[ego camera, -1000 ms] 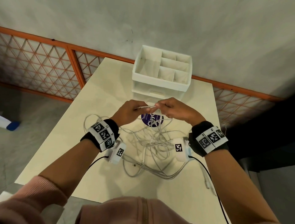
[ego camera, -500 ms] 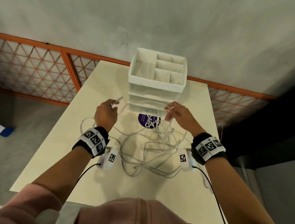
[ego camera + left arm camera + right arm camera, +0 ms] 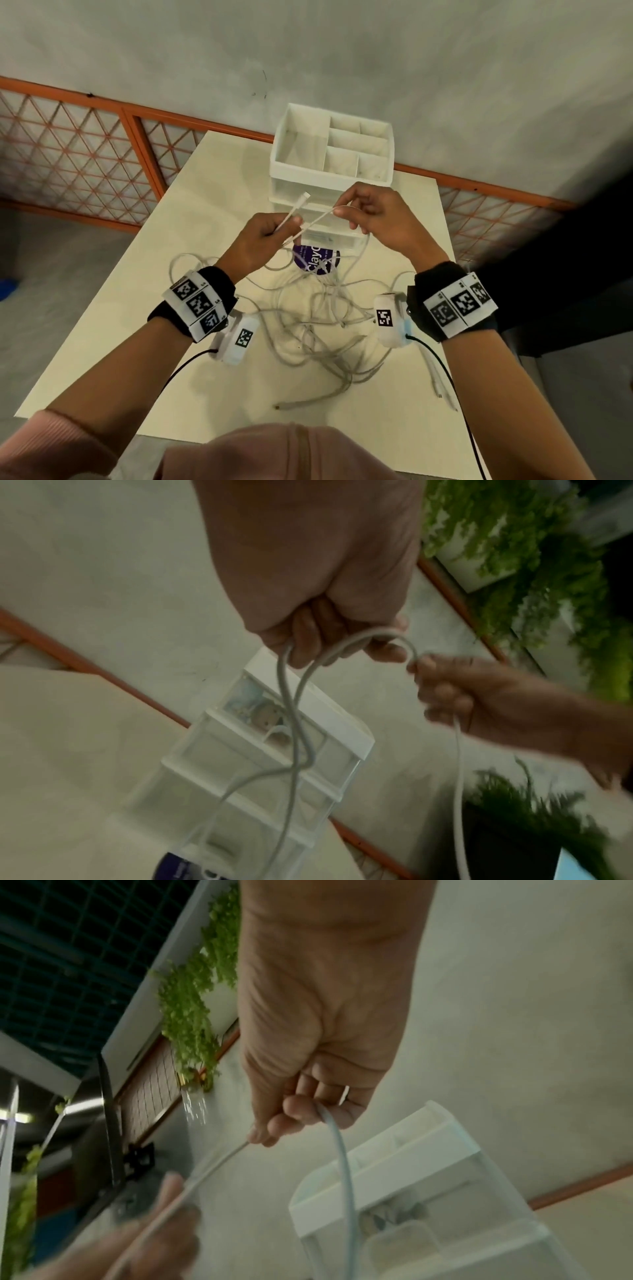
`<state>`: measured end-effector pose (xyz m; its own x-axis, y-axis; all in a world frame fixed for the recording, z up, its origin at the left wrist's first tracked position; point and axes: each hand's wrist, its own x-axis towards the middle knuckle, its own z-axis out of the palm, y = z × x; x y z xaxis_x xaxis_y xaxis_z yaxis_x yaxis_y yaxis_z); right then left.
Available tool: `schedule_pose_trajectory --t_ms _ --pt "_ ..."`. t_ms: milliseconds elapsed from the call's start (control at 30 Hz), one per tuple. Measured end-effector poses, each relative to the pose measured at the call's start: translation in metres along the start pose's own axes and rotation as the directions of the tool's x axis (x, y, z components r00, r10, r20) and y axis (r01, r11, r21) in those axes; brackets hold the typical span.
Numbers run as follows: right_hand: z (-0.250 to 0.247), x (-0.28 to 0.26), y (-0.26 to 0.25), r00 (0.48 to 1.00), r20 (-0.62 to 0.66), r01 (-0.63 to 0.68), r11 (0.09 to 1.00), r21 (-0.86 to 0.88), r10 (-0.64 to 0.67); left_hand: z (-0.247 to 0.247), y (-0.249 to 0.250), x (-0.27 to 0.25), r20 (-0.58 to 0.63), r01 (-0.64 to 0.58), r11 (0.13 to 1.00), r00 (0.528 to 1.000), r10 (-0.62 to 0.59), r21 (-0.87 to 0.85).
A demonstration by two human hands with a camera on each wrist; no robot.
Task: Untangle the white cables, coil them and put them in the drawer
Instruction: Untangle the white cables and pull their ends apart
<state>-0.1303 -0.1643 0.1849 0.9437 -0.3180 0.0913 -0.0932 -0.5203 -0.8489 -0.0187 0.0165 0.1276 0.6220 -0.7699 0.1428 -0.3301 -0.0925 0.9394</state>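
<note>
A tangle of white cables (image 3: pixel 318 308) lies on the cream table (image 3: pixel 191 260) between my wrists. My left hand (image 3: pixel 291 224) grips one white cable near its end, and the connector (image 3: pixel 306 196) sticks up past the fist. My right hand (image 3: pixel 342 212) pinches the same cable (image 3: pixel 318 219) a short way along, and the rest droops down to the tangle. In the left wrist view the cable (image 3: pixel 359 639) loops out of my left hand (image 3: pixel 329 647) to my right hand (image 3: pixel 441 688). The white drawer unit (image 3: pixel 330 171) stands just behind both hands, its drawers closed.
A purple round sticker (image 3: pixel 313 265) lies in front of the drawer unit. One separate white cable (image 3: pixel 442 383) lies near the table's right edge. A loose connector end (image 3: pixel 278 407) points toward the front edge. An orange lattice fence (image 3: pixel 85 161) and a wall stand behind the table.
Half a second ago my hands were apart, the left holding the cable end out to the left. Both have since risen and come together before the drawer unit, a short cable stretch between them.
</note>
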Motion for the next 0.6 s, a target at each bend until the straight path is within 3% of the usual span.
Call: schedule_pose_trajectory --t_ms 167,267,333,400,467,533,600 --pt "0.01 -0.008 0.003 0.999 -0.028 -0.016 1.0 0.003 0.016 -0.004 0.007 -0.003 0.12 -0.013 1.0 0.993 0.01 0.021" --pt "0.014 -0.01 0.012 0.998 -0.012 -0.055 0.995 0.086 0.057 -0.012 0.009 -0.001 -0.074 -0.108 0.994 0.991 0.108 -0.006" --pt "0.018 -0.018 0.029 0.983 0.12 -0.145 0.988 0.044 0.139 -0.026 0.013 -0.001 -0.205 -0.2 0.98 0.959 0.195 0.0" --pt "0.027 -0.029 0.054 0.942 0.228 -0.236 0.969 -0.074 0.247 -0.043 0.016 0.0 -0.262 -0.217 0.976 0.942 0.211 0.007" --pt "0.036 -0.044 0.077 0.923 0.219 -0.276 0.941 -0.196 0.316 -0.056 0.014 -0.002 -0.196 -0.165 0.986 0.966 0.169 0.04" --pt "0.037 -0.059 0.092 0.914 0.146 -0.33 0.902 -0.278 0.379 -0.064 0.002 -0.007 -0.017 -0.09 0.986 0.995 0.094 0.143" --pt "0.035 -0.075 0.101 0.882 0.144 -0.38 0.858 -0.345 0.448 -0.066 -0.013 -0.016 0.176 -0.014 0.961 0.984 -0.036 0.275"
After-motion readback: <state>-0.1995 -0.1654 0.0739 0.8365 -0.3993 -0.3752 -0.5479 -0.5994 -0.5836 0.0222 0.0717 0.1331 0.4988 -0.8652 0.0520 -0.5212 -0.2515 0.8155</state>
